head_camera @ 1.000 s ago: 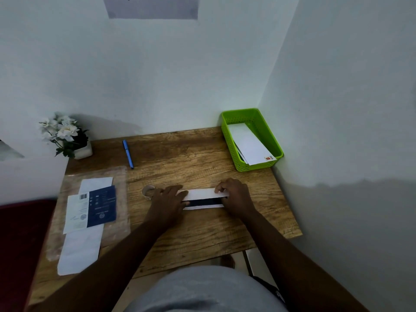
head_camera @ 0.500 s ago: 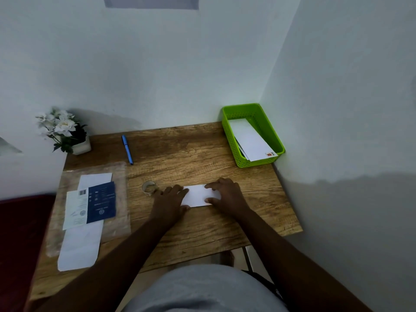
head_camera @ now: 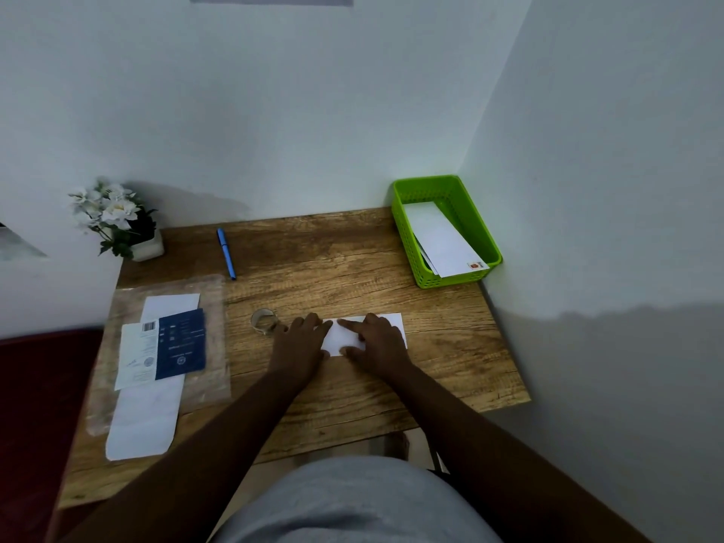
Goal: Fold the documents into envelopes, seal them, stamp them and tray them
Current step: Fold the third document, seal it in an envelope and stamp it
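- White folded paper [head_camera: 344, 334] lies flat on the wooden desk [head_camera: 352, 268].
- Left hand [head_camera: 299, 344] and right hand [head_camera: 378, 340] press it, fingers spread.
- Best to rub the fold hard, keeping edges lined up.

Grained matt wooden table [head_camera: 352, 268], perforated green plastic tray [head_camera: 403, 229], smooth white paper [head_camera: 344, 335]

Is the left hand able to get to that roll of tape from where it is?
Probably yes. The left hand lies flat on the white paper, and the tape stands on the table just beyond and to the left of its fingers, with nothing between them.
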